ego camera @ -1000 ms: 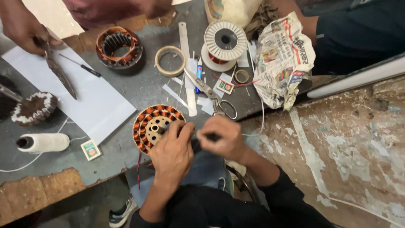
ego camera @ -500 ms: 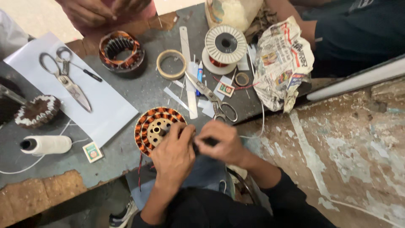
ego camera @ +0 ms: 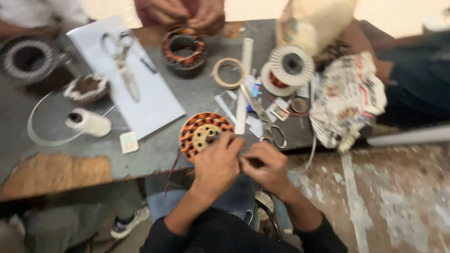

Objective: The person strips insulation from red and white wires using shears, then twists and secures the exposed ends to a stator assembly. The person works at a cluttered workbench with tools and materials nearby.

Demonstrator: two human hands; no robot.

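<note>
A round copper-wound stator (ego camera: 201,132) with an orange rim lies at the near edge of the grey table (ego camera: 197,98). My left hand (ego camera: 216,164) rests on its near side, fingers curled over the windings. My right hand (ego camera: 263,165) is closed beside it, pinching a small dark tool or piece that points toward the left hand; what it is stays too blurred to tell. Thin red wires (ego camera: 172,168) hang from the stator over the table edge.
Scissors (ego camera: 268,122), a tape ring (ego camera: 228,72), a wire spool (ego camera: 291,65), crumpled newspaper (ego camera: 348,99), a white sheet with shears (ego camera: 123,70), a second stator (ego camera: 183,49), a thread roll (ego camera: 89,122). Another person's hands (ego camera: 187,14) work at the far edge.
The view has shifted and blurred. The other person's hand left the shears on the white sheet. My hands stay together at the stator's near side.
</note>
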